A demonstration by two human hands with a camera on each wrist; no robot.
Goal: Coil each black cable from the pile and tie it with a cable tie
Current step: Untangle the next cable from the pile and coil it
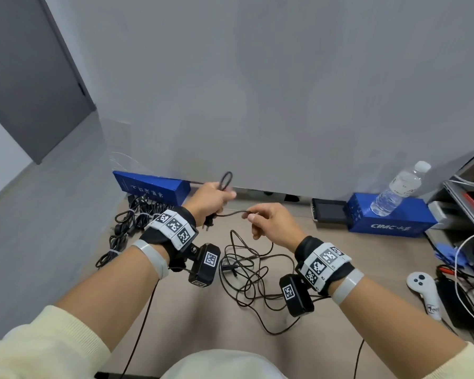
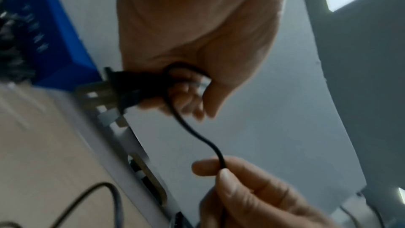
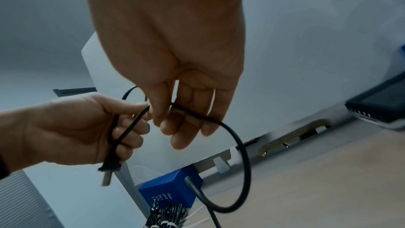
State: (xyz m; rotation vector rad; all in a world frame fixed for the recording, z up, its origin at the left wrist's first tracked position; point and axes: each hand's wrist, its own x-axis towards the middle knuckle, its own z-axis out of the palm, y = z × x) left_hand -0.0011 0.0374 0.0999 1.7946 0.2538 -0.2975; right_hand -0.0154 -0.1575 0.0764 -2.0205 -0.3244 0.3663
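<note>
My left hand [image 1: 215,199] is raised above the table and grips a black cable [image 1: 231,213] near its plug [image 2: 129,89], whose metal prongs stick out below the fist. A small loop of that cable [image 1: 226,179] stands up above the fingers. My right hand [image 1: 266,218] pinches the same cable between thumb and forefinger a short way to the right. From there the cable drops to a loose tangle [image 1: 251,272] on the table. Several coiled, tied cables [image 1: 137,216] lie at the left.
A long blue box [image 1: 151,187] lies by the wall behind the tied cables. Another blue box [image 1: 391,217] carries a water bottle [image 1: 397,188]. A dark device [image 1: 327,210] sits beside it. A white controller [image 1: 424,288] and more wires crowd the right edge.
</note>
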